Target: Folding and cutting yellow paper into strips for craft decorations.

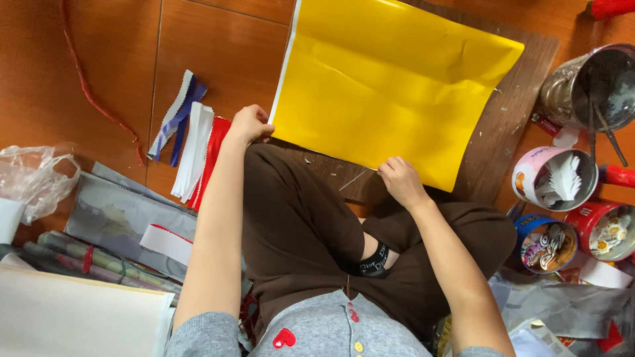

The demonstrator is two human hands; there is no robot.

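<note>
Left hand [248, 124] fingers pinch the yellow sheet [390, 82] at its near-left corner; right hand [400, 182] fingers pinch its near edge; bare floor [112, 59] lies leftward.

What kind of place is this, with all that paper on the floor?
Probably a home craft corner on a tiled floor. A yellow paper sheet lies on a board, cut paper strips beside it, and tins holding scraps and tools.

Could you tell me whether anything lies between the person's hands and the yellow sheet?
Nothing visible does. The left hand already touches the yellow sheet at its near left corner, and the right hand touches its near edge. The paper strips lie off to the left.
</note>
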